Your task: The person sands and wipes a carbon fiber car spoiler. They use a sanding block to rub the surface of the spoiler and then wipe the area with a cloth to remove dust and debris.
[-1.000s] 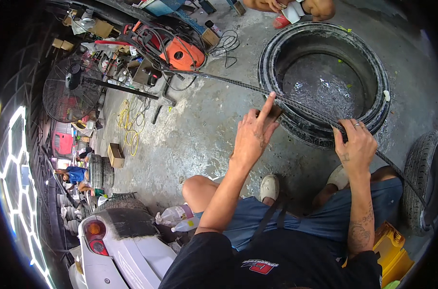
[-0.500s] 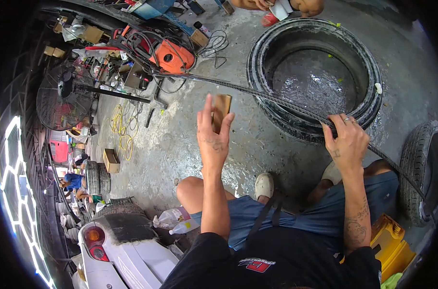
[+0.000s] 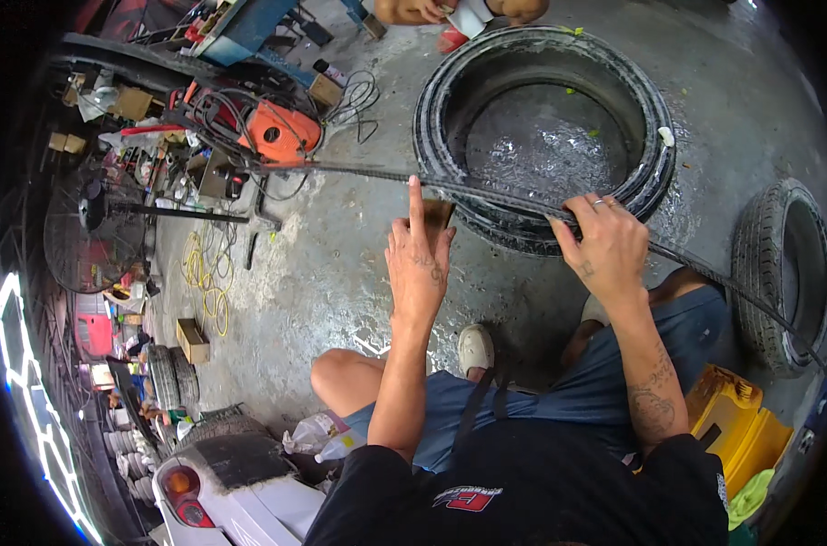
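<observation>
A long, thin dark strip with a textured surface (image 3: 504, 194) stretches across in front of me, slanting down from far left to near right. My right hand (image 3: 606, 246) is closed over it, thumb at the near side and fingers on top. In my left hand (image 3: 418, 278) is a flat brown block, wood-like in look (image 3: 439, 217), held between thumb and fingers. The left index finger points outward, its tip at the strip; whether it touches I cannot tell. Behind the strip a large wet black tyre (image 3: 434, 109) lies flat on the floor.
Another tyre (image 3: 761, 264) stands at the right, the strip's end passing by it. A yellow plastic case (image 3: 736, 428) is at my right side. Far left are an orange machine (image 3: 281, 134), a pedestal fan (image 3: 95, 214) and a yellow cord (image 3: 208, 282). Another person's hands (image 3: 427, 9) show at the top.
My view has shifted, so most things sit further left. The left hand with the block has come closer to the strip, its index finger now reaching it. The right hand keeps its grip.
</observation>
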The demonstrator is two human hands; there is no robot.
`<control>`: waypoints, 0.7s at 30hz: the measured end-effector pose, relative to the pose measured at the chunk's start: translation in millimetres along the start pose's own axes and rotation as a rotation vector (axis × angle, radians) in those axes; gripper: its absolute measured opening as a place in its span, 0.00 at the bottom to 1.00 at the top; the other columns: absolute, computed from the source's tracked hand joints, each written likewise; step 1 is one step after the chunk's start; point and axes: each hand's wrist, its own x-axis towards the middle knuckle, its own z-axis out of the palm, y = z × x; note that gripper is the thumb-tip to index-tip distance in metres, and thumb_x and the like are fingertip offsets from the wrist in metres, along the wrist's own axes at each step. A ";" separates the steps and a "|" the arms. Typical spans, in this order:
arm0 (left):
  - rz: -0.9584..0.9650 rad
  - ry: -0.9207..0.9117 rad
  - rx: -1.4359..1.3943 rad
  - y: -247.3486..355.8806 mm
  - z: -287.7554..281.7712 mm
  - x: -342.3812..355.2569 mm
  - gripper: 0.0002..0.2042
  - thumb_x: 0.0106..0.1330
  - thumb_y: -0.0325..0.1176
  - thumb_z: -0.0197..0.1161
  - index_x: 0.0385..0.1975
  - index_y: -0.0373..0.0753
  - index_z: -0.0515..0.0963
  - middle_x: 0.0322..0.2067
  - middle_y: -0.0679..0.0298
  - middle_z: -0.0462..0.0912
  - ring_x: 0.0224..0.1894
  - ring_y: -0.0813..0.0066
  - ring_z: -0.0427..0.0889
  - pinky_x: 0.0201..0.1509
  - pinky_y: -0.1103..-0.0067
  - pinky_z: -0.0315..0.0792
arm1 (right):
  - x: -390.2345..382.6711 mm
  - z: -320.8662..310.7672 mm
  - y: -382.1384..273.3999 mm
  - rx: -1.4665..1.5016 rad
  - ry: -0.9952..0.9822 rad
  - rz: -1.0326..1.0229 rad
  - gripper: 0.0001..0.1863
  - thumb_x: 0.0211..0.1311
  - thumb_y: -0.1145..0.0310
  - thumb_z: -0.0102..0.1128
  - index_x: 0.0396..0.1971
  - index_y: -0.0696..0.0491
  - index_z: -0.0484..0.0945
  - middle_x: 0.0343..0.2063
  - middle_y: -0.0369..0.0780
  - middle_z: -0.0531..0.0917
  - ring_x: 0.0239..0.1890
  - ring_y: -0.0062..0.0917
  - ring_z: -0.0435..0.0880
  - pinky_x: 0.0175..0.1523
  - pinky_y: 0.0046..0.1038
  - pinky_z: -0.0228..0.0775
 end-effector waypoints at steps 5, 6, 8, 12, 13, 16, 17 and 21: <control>0.025 -0.006 0.031 -3.6 -0.6 7.5 0.44 0.65 0.33 0.65 0.77 0.51 0.43 0.41 0.47 0.73 0.42 0.46 0.75 0.49 0.60 0.68 | 2.8 0.0 2.1 0.016 0.030 -0.039 0.17 0.55 0.54 0.66 0.27 0.54 0.77 0.26 0.42 0.80 0.28 0.38 0.82 0.33 0.39 0.74; 0.052 -0.004 0.037 -5.2 2.1 9.3 0.44 0.65 0.33 0.64 0.77 0.51 0.43 0.41 0.47 0.73 0.42 0.46 0.75 0.49 0.60 0.68 | 2.9 -1.1 3.4 0.002 0.013 -0.040 0.19 0.57 0.51 0.66 0.27 0.54 0.77 0.26 0.42 0.79 0.28 0.38 0.82 0.33 0.39 0.74; 0.101 -0.014 0.073 -17.9 -10.6 9.5 0.43 0.66 0.35 0.64 0.77 0.50 0.42 0.41 0.48 0.72 0.43 0.47 0.75 0.49 0.60 0.68 | 4.4 -4.3 -7.3 0.024 0.013 0.003 0.21 0.57 0.49 0.66 0.25 0.55 0.79 0.24 0.44 0.80 0.28 0.40 0.81 0.34 0.39 0.73; 0.170 -0.042 0.152 -24.3 -7.8 14.8 0.43 0.66 0.36 0.63 0.77 0.50 0.42 0.42 0.48 0.72 0.43 0.48 0.74 0.49 0.60 0.68 | 4.5 -0.4 1.0 0.051 0.106 -0.059 0.24 0.63 0.46 0.59 0.24 0.55 0.81 0.22 0.42 0.82 0.27 0.36 0.83 0.32 0.36 0.75; 0.161 -0.054 0.161 -24.0 -6.2 16.4 0.43 0.66 0.36 0.63 0.77 0.50 0.42 0.42 0.48 0.72 0.44 0.49 0.74 0.49 0.61 0.69 | 4.3 -0.6 1.1 0.043 0.103 -0.063 0.24 0.63 0.46 0.59 0.24 0.55 0.81 0.22 0.42 0.82 0.27 0.36 0.83 0.32 0.36 0.75; 0.131 -0.057 0.152 -27.5 -1.0 13.8 0.43 0.66 0.36 0.63 0.77 0.50 0.42 0.43 0.48 0.71 0.44 0.49 0.74 0.49 0.61 0.68 | 5.3 -3.0 -3.5 0.060 0.074 -0.067 0.20 0.64 0.49 0.60 0.27 0.53 0.83 0.24 0.41 0.84 0.28 0.35 0.84 0.32 0.35 0.76; 0.137 -0.050 0.097 -25.2 -1.3 14.4 0.43 0.66 0.35 0.63 0.77 0.50 0.42 0.43 0.48 0.71 0.44 0.49 0.74 0.50 0.61 0.68 | 5.1 -4.6 -4.8 0.077 0.125 -0.078 0.18 0.63 0.51 0.62 0.29 0.52 0.84 0.25 0.41 0.85 0.28 0.35 0.84 0.32 0.35 0.76; 0.103 -0.016 -0.002 -20.2 -3.8 18.6 0.43 0.66 0.34 0.63 0.77 0.56 0.43 0.44 0.47 0.72 0.45 0.46 0.75 0.49 0.59 0.70 | 7.2 -13.0 -8.4 0.164 0.168 -0.148 0.10 0.60 0.61 0.67 0.36 0.51 0.86 0.30 0.39 0.88 0.30 0.33 0.87 0.33 0.31 0.77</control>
